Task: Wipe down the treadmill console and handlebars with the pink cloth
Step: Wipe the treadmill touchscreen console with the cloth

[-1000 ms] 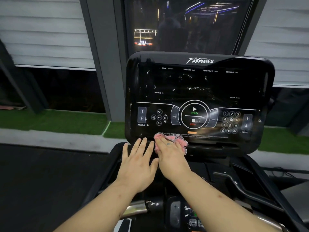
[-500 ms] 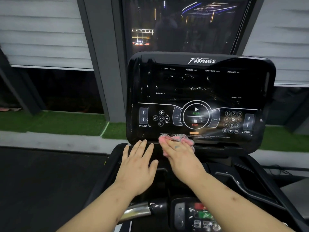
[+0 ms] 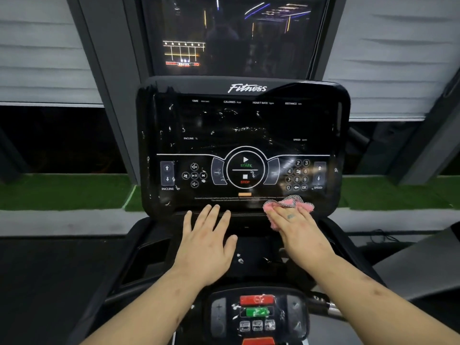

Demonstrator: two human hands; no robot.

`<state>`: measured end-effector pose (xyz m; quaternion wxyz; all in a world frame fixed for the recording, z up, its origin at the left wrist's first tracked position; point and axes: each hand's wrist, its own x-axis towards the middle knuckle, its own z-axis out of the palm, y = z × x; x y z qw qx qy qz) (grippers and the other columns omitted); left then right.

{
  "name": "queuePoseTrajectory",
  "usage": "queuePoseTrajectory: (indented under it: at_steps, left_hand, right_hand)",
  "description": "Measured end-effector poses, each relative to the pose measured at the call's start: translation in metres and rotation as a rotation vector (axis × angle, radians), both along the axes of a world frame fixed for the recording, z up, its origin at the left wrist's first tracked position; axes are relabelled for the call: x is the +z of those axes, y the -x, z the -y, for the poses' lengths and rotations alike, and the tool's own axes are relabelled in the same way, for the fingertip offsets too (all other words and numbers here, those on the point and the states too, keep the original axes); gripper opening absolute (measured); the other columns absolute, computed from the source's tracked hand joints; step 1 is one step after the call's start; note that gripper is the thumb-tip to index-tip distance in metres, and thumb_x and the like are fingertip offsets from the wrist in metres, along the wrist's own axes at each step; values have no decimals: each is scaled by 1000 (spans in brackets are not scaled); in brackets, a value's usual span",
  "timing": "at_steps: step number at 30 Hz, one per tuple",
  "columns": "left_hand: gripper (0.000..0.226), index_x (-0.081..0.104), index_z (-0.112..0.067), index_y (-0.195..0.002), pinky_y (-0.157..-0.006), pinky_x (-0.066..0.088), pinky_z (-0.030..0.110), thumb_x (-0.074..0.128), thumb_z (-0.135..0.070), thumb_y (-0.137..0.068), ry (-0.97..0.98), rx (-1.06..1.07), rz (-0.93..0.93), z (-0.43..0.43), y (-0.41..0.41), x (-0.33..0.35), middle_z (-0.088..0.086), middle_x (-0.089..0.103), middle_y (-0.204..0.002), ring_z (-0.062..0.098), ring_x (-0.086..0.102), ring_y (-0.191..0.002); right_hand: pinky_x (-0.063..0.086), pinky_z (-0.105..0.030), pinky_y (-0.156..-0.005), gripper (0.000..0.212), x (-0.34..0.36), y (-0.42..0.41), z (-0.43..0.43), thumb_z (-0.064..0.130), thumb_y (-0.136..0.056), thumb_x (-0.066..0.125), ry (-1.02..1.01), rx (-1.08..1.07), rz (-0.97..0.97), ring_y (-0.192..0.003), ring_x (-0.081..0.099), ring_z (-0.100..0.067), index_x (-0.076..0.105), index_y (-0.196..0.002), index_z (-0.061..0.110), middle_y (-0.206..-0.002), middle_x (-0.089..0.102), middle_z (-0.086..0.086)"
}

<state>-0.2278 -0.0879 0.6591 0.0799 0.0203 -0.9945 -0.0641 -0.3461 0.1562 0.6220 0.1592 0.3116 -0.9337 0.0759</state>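
My right hand [image 3: 297,229] presses the pink cloth [image 3: 290,203] onto the console's [image 3: 244,120] lower right edge

I see the cloth bunched under straight, close-set fingers [image 3: 281,215], just below the number keypad [image 3: 297,175], its edges poking out past the fingertips. My left hand [image 3: 206,241] lies flat on the ledge under the screen, fingers slightly spread, holding nothing, well apart from the cloth

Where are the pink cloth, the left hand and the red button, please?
pink cloth [image 3: 305,206]: head view, frilled edge beyond the fingertips.
left hand [image 3: 206,247]: head view, back of the hand.
red button [image 3: 257,300]: head view, its top face.
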Motion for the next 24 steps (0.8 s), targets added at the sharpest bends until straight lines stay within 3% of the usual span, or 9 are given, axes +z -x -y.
queuePoseTrajectory:
  at_steps: [9,14,16,19,24]
  left_hand:
    - [64,13,-32,-165,-126,-11,54,20,-58,-106,6,0,19,-30,15,-1,-1,10,-173,18,-3,-159]
    - [65,14,-32,-165,-126,-10,54,20,-58,-106,5,46,32,-23,17,-1,-2,12,-173,17,-2,-159]
    - [65,13,-32,-165,-126,-11,54,20,-58,-106,3,56,39,-20,18,-1,-2,11,-173,16,-3,-159]
    - [65,12,-32,-165,-126,-11,54,19,-58,-106,9,63,48,-15,17,-2,-3,11,-173,15,-3,-159]
    - [64,15,-30,-165,-127,-11,51,20,-56,-107,15,51,37,-5,15,-4,-3,15,-172,15,0,-159]
  right_hand:
    - [28,-43,-125,72,2,7,-35,6,-94,60,63,79,-14,-139,46,-17,39,-159,30,-157,48,7]
    - [38,-48,-117,60,1,13,-55,11,-99,51,117,194,-35,-139,47,-16,43,-157,24,-157,48,5]
    - [38,-49,-118,64,0,14,-55,9,-99,58,177,178,-21,-142,46,-13,41,-158,25,-158,47,8]
    - [37,-52,-119,64,-3,12,-48,8,-97,65,248,123,-31,-142,45,-11,45,-156,25,-155,50,8]
    - [21,-48,-126,57,-8,13,-25,20,-102,45,177,178,18,-145,41,-12,39,-158,29,-156,48,10]
